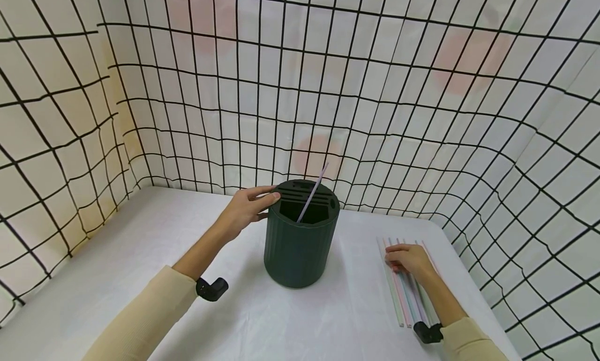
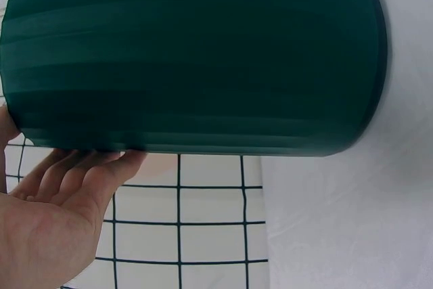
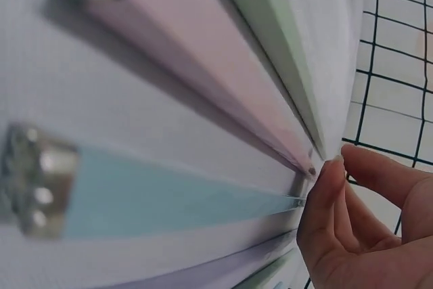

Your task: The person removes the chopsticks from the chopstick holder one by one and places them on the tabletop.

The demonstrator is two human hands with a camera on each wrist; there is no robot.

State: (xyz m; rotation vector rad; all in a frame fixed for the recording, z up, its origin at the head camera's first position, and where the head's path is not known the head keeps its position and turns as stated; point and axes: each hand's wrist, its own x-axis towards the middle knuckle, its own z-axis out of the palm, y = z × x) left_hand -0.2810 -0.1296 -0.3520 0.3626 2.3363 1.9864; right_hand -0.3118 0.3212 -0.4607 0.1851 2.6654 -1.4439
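Note:
A dark green ribbed utensil holder stands upright on the table, with slots and a wider opening in its top. One purple chopstick leans out of that opening. My left hand grips the holder's upper left rim, thumb on top and fingers along the side, as the left wrist view also shows. At the right, my right hand is over a row of pastel chopsticks. Its thumb and forefinger meet at the far part of a green chopstick. Beside that lie a pink chopstick and a blue chopstick with silvery ends.
A white cloth covers the table. Black wire grid panels enclose the back and both sides, close behind the holder. Each wrist bears a small black camera, such as the left one.

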